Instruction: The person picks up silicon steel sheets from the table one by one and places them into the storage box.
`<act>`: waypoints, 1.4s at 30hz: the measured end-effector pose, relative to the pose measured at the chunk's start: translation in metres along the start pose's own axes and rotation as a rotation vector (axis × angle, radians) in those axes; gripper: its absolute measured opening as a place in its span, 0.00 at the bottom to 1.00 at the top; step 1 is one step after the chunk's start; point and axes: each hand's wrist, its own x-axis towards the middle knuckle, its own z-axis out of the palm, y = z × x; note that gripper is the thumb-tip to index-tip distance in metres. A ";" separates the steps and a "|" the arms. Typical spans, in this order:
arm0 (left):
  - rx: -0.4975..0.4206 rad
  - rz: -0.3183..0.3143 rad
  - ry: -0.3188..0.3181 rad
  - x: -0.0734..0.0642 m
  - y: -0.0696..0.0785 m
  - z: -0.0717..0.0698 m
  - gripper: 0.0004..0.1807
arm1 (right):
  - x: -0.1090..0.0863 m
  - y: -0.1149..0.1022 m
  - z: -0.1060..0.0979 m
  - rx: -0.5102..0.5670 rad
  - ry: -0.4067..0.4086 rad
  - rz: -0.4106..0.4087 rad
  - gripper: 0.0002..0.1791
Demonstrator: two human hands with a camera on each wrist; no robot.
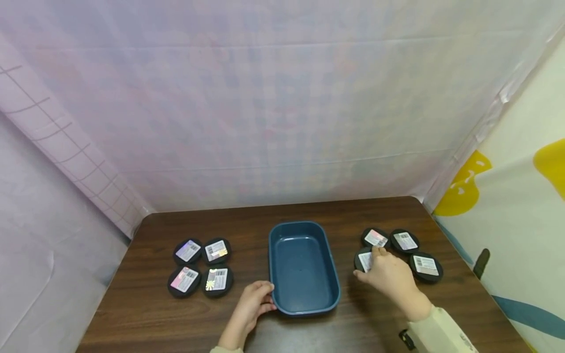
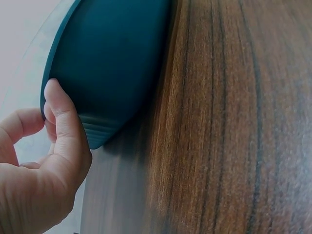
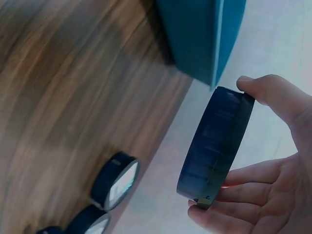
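A dark blue rectangular plastic tray (image 1: 301,272) sits in the middle of the wooden table. My left hand (image 1: 253,305) pinches its rim near the left front corner; the left wrist view shows the fingers (image 2: 61,114) at the tray's edge. To the right of the tray, my right hand (image 1: 393,277) grips a round flat black container (image 3: 214,146) by its sides, thumb on one side and fingers on the other. Its white label partly shows under the hand in the head view. Close around that hand lie other labelled black containers (image 1: 425,267).
Several more black round containers (image 1: 216,279) with labels lie grouped left of the tray. The brown table (image 1: 247,223) ends at a pale cloth backdrop (image 1: 282,122) behind, with cloth at both sides. A dark strap (image 1: 406,339) shows by the right sleeve.
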 end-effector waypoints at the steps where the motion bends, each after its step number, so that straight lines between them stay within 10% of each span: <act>1: 0.001 -0.001 0.001 0.000 0.000 0.000 0.12 | 0.000 -0.003 -0.001 -0.002 -0.005 -0.004 0.41; 42: -0.007 0.006 -0.001 0.002 -0.002 -0.001 0.13 | 0.021 -0.087 -0.012 0.032 -0.135 -0.125 0.47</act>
